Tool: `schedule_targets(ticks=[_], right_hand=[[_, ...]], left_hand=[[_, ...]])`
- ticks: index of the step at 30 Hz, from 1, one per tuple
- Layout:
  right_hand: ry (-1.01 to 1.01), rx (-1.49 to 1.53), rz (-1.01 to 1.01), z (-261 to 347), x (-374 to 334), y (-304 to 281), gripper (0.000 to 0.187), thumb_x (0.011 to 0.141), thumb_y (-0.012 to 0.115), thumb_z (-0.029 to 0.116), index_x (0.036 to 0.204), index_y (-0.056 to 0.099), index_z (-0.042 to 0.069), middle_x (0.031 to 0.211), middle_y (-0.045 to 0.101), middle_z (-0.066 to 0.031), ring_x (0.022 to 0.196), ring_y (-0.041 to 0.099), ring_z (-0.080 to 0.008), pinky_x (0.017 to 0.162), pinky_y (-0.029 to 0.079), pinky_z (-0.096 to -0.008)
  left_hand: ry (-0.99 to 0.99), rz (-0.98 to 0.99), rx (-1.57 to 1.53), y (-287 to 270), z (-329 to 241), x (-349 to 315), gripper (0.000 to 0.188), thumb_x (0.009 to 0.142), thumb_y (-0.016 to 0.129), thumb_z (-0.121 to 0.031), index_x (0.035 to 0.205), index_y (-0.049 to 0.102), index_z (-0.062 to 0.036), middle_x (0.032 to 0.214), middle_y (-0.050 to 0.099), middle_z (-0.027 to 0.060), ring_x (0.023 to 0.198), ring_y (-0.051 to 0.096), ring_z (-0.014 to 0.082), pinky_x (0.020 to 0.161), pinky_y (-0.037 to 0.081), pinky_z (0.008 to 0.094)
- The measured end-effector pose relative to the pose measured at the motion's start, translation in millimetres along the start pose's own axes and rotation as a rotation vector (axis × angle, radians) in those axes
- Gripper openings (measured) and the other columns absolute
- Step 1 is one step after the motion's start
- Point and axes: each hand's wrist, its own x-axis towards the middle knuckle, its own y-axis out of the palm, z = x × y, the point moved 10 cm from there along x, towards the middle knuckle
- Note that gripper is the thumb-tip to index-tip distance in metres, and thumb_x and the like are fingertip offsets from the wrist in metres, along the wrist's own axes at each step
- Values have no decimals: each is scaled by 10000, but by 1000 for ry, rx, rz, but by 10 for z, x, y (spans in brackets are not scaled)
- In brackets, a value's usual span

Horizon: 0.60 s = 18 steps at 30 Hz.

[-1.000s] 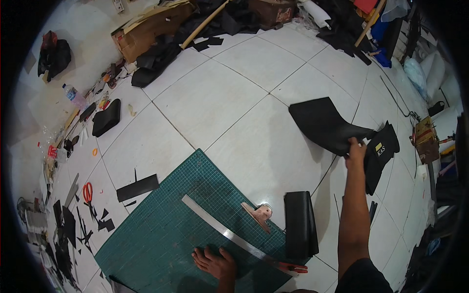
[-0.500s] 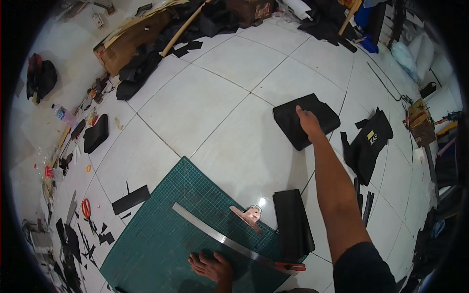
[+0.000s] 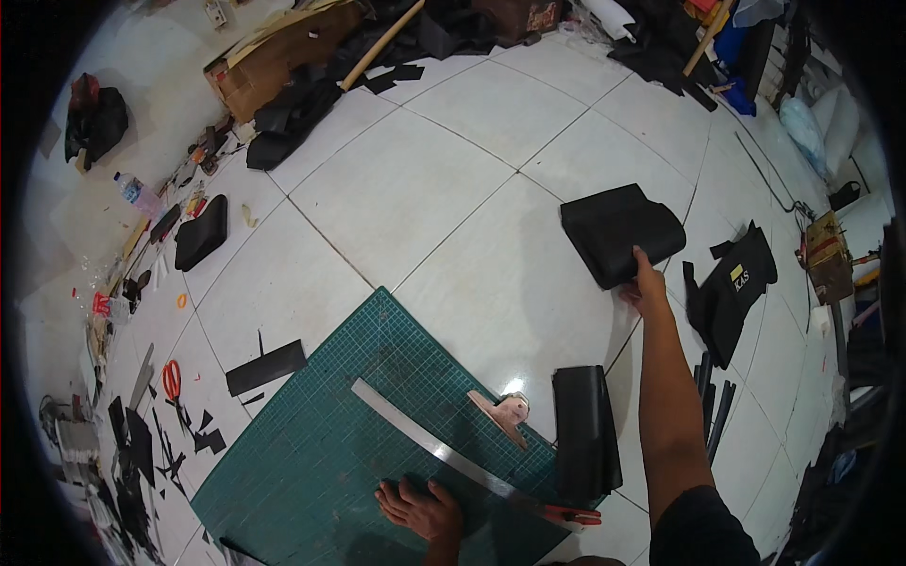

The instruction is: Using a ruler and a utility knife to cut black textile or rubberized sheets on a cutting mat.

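A smooth black sheet (image 3: 613, 226) is folded over, maybe touching the white floor (image 3: 396, 189); a green mat (image 3: 302, 453) lies flat nearby.

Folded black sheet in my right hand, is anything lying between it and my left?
Yes. Between your left hand and the folded black sheet, which your right hand grips, lie a metal ruler on the green cutting mat and a metal bulldog clip at the mat's edge.

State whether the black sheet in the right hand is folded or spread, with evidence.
Folded: the black sheet doubles over, with a rounded bend at its right end.
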Motion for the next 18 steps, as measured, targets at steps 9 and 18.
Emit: schedule_targets(ticks=[9, 18], right_hand=[[50, -30, -35, -9, 329, 267, 609, 710, 754, 326, 1194, 538, 25, 1100, 573, -119, 910, 587, -251, 739, 503, -443], [-107, 483, 179, 137, 50, 376, 510, 738, 694, 154, 1170, 520, -54, 1064, 600, -145, 919, 623, -269, 806, 528, -386]], left_hand=[[-19, -24, -19, -44, -5, -6, 517, 924, 433, -390, 1243, 385, 14, 1383, 332, 276, 1356, 220, 466, 1077, 175, 610], [0, -78, -116, -120, -51, 10, 512, 890, 493, -398, 1204, 433, 2, 1358, 375, 279, 1340, 254, 476, 1066, 191, 622]])
